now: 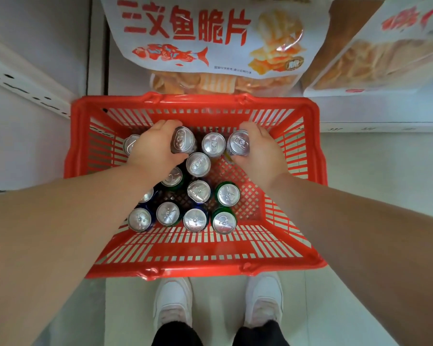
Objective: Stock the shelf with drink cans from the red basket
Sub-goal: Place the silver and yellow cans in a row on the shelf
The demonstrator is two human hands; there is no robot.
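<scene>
The red slatted plastic basket (308, 171) on the floor holds over a dozen upright aluminium drink cans, so most stocking seems left. The left hand (153, 148) wraps a silver-topped can (183, 140) at 11 o'clock; the right hand (259, 148) wraps another silver-topped can (238, 143) at 1 o'clock.
</scene>
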